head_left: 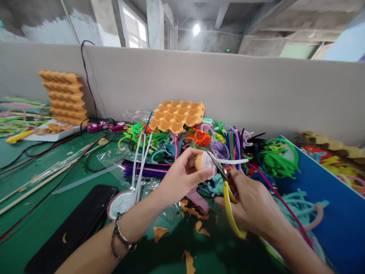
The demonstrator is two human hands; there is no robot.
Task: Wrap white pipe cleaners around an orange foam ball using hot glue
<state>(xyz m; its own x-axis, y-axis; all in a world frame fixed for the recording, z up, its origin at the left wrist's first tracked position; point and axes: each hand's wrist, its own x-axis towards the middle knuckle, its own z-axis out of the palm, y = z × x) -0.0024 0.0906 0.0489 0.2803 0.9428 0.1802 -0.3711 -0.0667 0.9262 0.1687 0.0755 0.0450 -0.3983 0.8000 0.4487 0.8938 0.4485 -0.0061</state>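
Observation:
Between the fingers of my left hand (182,171) is an orange egg-carton cup (199,162) wrapped in white pipe cleaner (207,160). A loose white end (234,161) sticks out to the right. My right hand (251,194) grips yellow-handled scissors (227,198), their blades pointing up and left against the white wrapping. Just below my hands, a pink glue gun (199,200) lies partly hidden. Torn orange scraps (160,233) are scattered on the green table (159,258) under them.
An orange egg tray (178,115) rests on heaped colourful pipe cleaners (164,140) at the back. A black phone-like slab (74,224) lies front left. Cables and thin sticks (42,180) cross the left side. A blue board (322,213) stands at right, and a grey partition (182,76) runs behind.

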